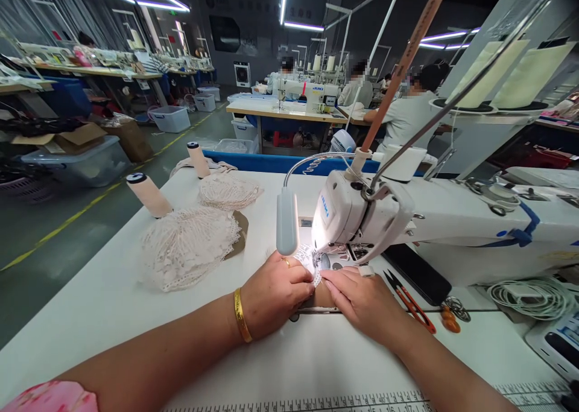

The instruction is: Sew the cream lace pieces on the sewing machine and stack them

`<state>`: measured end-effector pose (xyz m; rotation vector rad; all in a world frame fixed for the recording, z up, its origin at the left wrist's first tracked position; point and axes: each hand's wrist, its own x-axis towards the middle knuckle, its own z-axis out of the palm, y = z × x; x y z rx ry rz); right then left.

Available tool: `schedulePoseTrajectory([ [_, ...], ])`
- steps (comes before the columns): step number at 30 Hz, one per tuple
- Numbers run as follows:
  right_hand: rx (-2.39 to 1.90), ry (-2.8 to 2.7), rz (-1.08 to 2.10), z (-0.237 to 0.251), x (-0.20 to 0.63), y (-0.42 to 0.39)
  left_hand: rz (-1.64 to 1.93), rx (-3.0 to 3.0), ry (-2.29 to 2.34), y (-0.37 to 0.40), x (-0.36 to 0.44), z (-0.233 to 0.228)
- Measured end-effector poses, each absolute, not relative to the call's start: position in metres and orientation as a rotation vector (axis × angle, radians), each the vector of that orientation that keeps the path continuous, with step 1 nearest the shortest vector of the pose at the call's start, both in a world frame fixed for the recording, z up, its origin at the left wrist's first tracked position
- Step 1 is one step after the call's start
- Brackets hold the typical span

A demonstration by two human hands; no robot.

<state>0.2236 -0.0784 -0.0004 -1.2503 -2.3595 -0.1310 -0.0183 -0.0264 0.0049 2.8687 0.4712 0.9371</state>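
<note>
My left hand [275,291], with a gold bangle and a ring, presses a small piece of white lace [306,260] flat under the head of a white sewing machine [362,216]. Its fingers are pinched on the lace's edge. My right hand [362,297] lies flat beside it, fingertips holding the same lace down just in front of the needle area. A brown piece under the lace [322,294] shows between the two hands. The machine's lamp [287,222] hangs just above my left hand.
Two heaps of cream lace [187,246] [228,192] and two thread cones [149,195] [199,158] lie on the white table [113,297] to the left. Orange-handled snips [411,303] rest right of my right hand. Other people sit at sewing stations behind.
</note>
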Motion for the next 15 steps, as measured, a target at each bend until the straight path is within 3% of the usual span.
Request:
schedulePoseTrajectory([
  [15,-1.257,-2.398,-0.148,0.0011,0.2245,-0.0787,0.915,2.877,0.458,-0.0279,-0.0194,0.0030],
])
